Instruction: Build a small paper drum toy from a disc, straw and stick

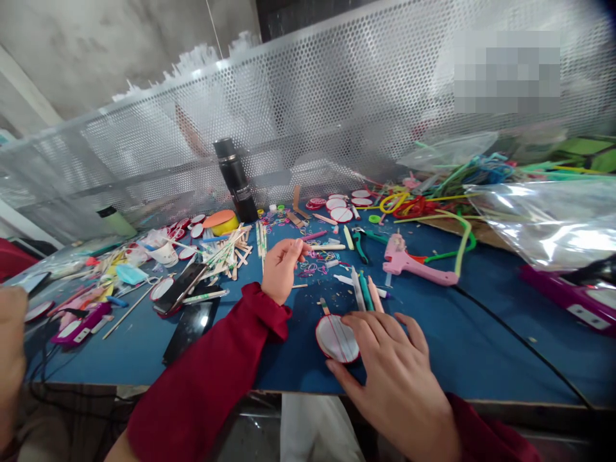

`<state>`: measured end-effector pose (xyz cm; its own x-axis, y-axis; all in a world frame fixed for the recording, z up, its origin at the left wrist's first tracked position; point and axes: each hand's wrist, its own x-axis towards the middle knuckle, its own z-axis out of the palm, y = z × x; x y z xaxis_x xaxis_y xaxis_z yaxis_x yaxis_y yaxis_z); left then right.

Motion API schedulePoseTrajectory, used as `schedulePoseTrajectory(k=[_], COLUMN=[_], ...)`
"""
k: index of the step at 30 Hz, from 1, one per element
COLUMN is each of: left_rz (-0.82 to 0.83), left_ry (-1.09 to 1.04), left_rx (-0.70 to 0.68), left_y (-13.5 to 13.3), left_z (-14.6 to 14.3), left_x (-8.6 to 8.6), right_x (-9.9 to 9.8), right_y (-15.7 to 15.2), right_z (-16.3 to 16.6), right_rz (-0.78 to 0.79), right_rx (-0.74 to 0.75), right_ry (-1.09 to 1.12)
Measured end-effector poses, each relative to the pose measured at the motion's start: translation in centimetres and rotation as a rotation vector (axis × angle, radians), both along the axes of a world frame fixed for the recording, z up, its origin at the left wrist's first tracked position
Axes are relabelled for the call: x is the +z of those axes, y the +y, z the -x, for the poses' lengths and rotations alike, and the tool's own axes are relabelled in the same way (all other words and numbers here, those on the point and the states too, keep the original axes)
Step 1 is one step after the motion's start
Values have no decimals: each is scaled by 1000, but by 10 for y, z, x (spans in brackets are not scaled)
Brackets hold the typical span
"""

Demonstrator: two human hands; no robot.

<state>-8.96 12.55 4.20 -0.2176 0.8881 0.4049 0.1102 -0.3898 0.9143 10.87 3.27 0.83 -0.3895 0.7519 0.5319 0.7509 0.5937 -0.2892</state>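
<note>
My left hand (283, 269) is raised over the table with thumb and fingers pinched together. What it pinches, if anything, is too small to make out. Small coloured rubber bands (315, 264) lie scattered just beyond it. My right hand (392, 366) grips a round white disc with a red rim (335, 339) near the table's front edge, thumb at the lower side and fingers on the right. Thin reddish lines cross the disc's face, and a short wooden stick (325, 307) sticks out at its top. Several markers (367, 292) lie beyond the right hand.
A pink glue gun (414, 266) with a black cord lies right, beside green-handled pliers (359, 245). Wooden sticks (235, 250), a black bottle (235, 179) and a dark phone (191, 330) are left. A perforated metal screen (308, 122) backs the table. Another person's hand (12, 359) shows far left.
</note>
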Motion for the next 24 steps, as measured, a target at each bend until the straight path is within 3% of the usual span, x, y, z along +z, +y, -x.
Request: schedulePoseTrajectory(k=[6, 10, 14, 20, 24], left_rz=[-14, -11, -53, -101, -123], left_ry=[-57, 20, 337, 909, 1126], left_rx=[67, 82, 17, -257, -328], left_y=[6, 8, 4, 9, 20], left_z=[10, 12, 8, -4, -16], left_x=[5, 3, 1, -1, -6], right_x=[0, 1, 3, 9, 14], right_y=[-1, -2, 8, 42, 57], right_z=[-2, -10, -29, -70, -90], right_rz=[-26, -102, -157, -259, -324], right_rx=[10, 15, 0, -206, -263], right_ry=[11, 0, 15, -5, -52])
